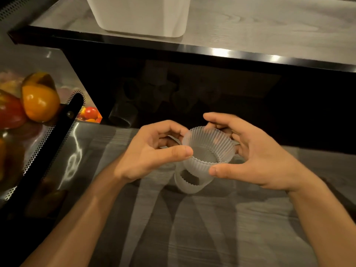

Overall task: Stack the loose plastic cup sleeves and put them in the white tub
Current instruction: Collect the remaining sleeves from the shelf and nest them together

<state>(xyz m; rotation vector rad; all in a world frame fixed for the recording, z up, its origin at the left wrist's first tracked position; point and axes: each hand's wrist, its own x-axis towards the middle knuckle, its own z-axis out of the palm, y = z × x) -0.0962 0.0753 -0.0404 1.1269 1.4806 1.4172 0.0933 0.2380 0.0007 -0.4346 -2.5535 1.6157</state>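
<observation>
"At the centre of the frame, what do the two hands have between them?"

"One translucent ribbed plastic cup sleeve [209, 145], held above the table with its wide mouth up and tipped a little toward the camera. The left hand [154, 151] curls round its left side, with the thumb tip against the near rim and the fingers bent round the far rim. The right hand [256, 151] grips the right side the same way, thumb on the near lower edge and fingers curled over the far rim."

"And lower down?"

"One more shows just below the held one: a second frosted plastic sleeve [190, 182], lying on the grey wood-grain table top [212, 237] with its opening turned toward the camera. The held sleeve's bottom overlaps it in the picture. I cannot tell whether the two touch or whether one sits inside the other."

"Where is the tub?"

"At the top edge, left of centre. It is a white rectangular plastic tub [142, 16], standing on a raised pale wood-grain counter [269, 26] with a glossy black front edge. Only its lower part is in frame, well apart from the hands."

"What lies at the left edge?"

"An orange-yellow bell pepper [38, 99] rests against a red pepper [9, 114]. Small red cherry tomatoes [90, 112] sit to their right, past a black perforated metal rail [63, 128]."
</observation>
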